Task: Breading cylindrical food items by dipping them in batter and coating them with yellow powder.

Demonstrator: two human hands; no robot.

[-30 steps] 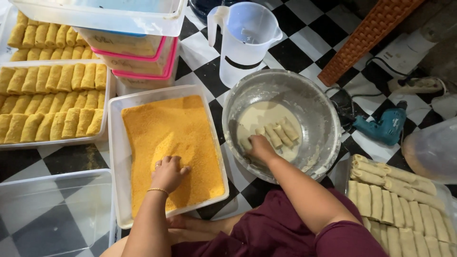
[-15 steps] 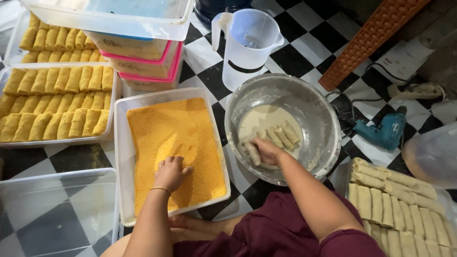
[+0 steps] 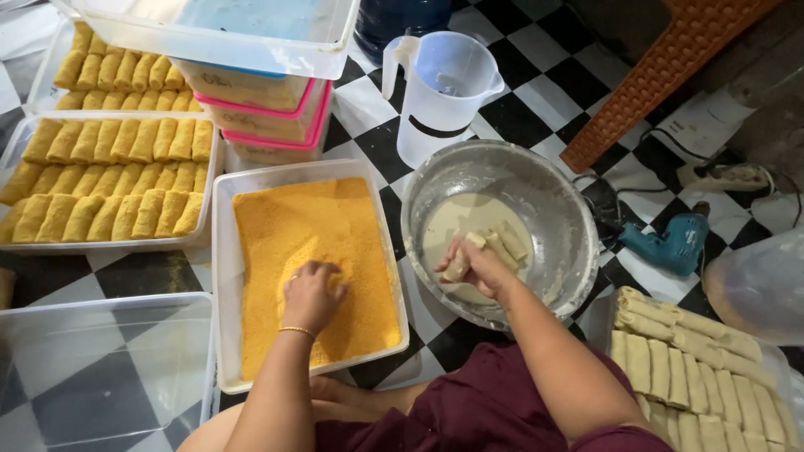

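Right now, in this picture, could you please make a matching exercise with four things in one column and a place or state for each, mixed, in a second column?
Things:
1. left hand
2. right hand
3. jug
4. drill

Places or states:
a. lying on the floor right of the metal bowl
b. pressed into orange crumbs
c. standing beyond the bowl
d. holding a pale roll over batter

Pairs: 1-b, 2-d, 3-c, 4-a

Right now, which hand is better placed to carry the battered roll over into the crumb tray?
Probably the right hand: it already holds a battered roll over the metal bowl. The left hand is pressed into the crumb tray.
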